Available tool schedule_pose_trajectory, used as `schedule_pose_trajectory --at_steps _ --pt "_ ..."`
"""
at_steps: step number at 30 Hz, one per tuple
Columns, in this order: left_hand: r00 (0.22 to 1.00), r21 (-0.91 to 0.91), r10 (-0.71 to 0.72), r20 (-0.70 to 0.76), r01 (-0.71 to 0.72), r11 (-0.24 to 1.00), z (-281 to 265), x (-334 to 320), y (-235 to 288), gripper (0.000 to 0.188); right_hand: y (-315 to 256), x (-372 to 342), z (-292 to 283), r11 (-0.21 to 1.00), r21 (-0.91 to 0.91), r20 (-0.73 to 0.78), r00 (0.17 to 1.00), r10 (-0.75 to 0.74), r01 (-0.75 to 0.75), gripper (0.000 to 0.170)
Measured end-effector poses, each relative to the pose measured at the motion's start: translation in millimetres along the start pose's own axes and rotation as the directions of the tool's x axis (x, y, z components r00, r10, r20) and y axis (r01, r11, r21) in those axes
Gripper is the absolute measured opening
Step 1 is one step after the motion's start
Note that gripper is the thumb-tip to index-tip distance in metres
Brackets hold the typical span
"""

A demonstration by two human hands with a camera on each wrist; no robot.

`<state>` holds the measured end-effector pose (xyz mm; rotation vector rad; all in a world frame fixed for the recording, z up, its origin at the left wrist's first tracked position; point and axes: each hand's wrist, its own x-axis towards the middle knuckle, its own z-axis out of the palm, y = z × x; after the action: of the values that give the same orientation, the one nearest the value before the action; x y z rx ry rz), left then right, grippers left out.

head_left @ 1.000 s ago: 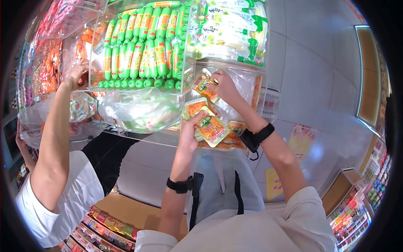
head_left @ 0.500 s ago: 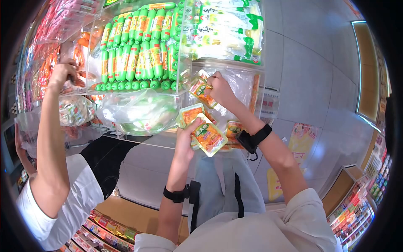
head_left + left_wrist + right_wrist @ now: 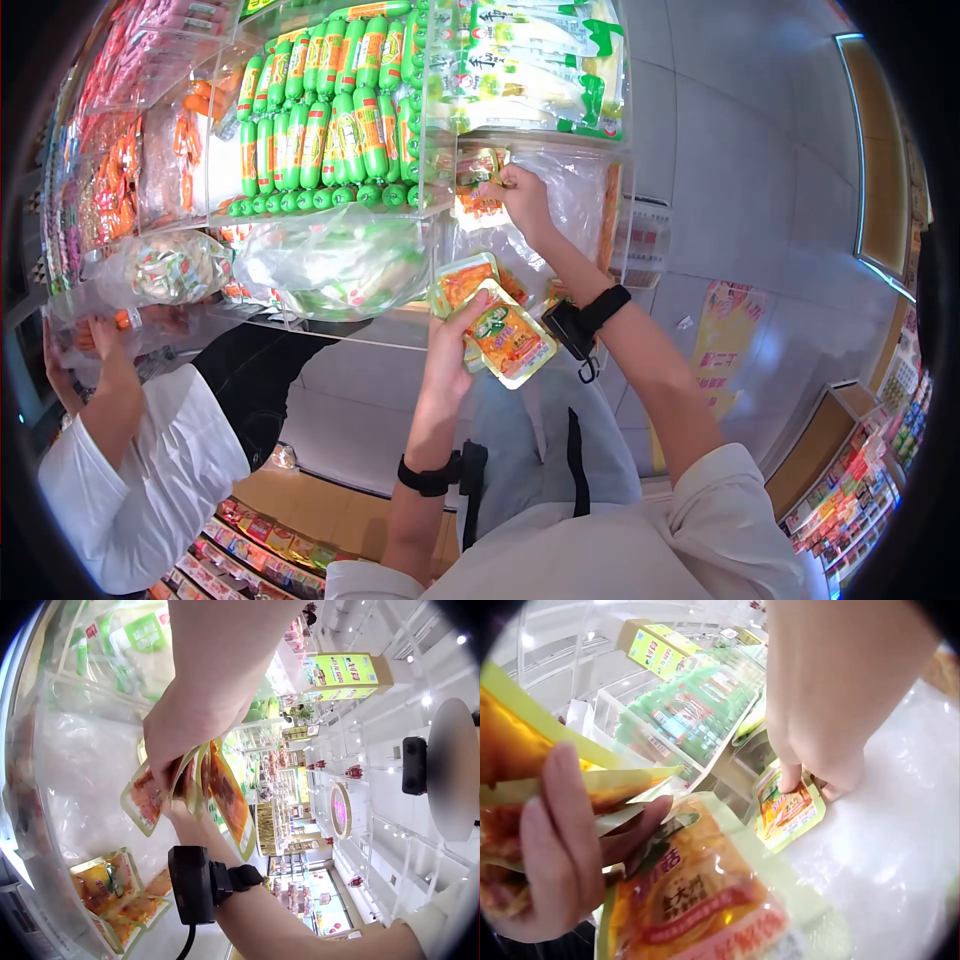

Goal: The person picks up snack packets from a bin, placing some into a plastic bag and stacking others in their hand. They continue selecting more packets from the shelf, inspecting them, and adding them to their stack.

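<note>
Several packets gripped, fanned, in left hand, thumb on top, over near left of bin. One packet pinched in right hand, far left corner of bin. Loose packets at bin's near end. Green sausages further left.

Several flat packets, pale-rimmed and orange-filled, are being held fanned in the left hand, the foremost being tilted, its printed face being turned up. And farther out, a single matching packet is being pinched by the right hand, its printed front being shown over the clear plastic lining.
</note>
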<state>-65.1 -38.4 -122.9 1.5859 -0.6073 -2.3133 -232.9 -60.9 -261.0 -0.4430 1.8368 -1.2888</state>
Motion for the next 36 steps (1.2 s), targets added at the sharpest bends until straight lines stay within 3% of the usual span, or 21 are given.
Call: schedule_pose_trajectory --at_steps 2,4,7,10,13,16,19,25,28,34,36 --pt "1.0 -0.016 0.002 0.0 -0.002 1.0 1.6 -2.2 1.0 0.037 -9.7 -8.2 3.6 0.958 -0.213 -0.077 0.975 -0.21 0.189 0.024" --pt "1.0 -0.021 0.009 0.007 -0.009 1.0 1.0 -2.9 0.1 0.037 -16.1 -18.4 6.1 0.799 -0.466 -0.105 0.872 -0.478 0.381 0.024" --pt "1.0 -0.019 0.01 0.02 -0.01 1.0 0.6 -1.3 -1.3 0.038 -16.6 -27.6 -6.4 0.864 -0.434 -0.149 0.926 -0.348 0.255 0.025" --pt "1.0 -0.008 0.016 0.02 -0.016 1.0 0.3 -1.7 -1.9 0.038 -10.7 -30.6 -9.4 0.832 -0.51 -0.195 0.913 -0.358 0.218 0.021" --pt "0.999 -0.032 0.023 0.028 -0.023 0.999 -0.7 1.2 -6.3 0.037 -8.5 -23.8 -4.1 0.945 -0.314 -0.158 0.977 -0.145 0.09 0.022" --pt "0.999 -0.018 0.042 0.021 -0.042 0.999 0.6 0.7 -7.2 0.036 -5.1 -13.9 -7.5 0.939 -0.272 -0.167 0.951 -0.261 0.21 0.025" --pt "0.999 -0.04 0.029 0.023 -0.028 0.999 2.2 -0.8 -5.2 0.036 -9.4 -18.9 -19.6 0.937 -0.269 -0.157 0.949 -0.272 0.224 0.025" --pt "1.0 -0.056 0.017 0.022 -0.016 0.998 1.4 -0.1 -5.5 0.035 -8.5 -31.7 -32.9 0.96 -0.27 -0.296 0.942 -0.158 0.076 0.023" --pt "0.999 -0.052 0.03 0.023 -0.029 0.998 2.8 0.0 -6.0 0.034 -5.9 -28.8 -30.4 0.964 -0.244 -0.304 0.936 -0.179 0.106 0.025" --pt "0.999 -0.05 0.022 0.034 -0.02 0.999 4.8 0.3 -7.7 0.033 0.9 -10.5 -8.2 0.966 -0.146 -0.185 0.953 -0.24 0.214 0.029" --pt "0.999 -0.037 0.023 0.031 -0.022 0.999 4.2 0.3 -8.5 0.033 -3.4 -11.3 -8.2 0.948 -0.236 -0.196 0.944 -0.264 0.215 0.029"
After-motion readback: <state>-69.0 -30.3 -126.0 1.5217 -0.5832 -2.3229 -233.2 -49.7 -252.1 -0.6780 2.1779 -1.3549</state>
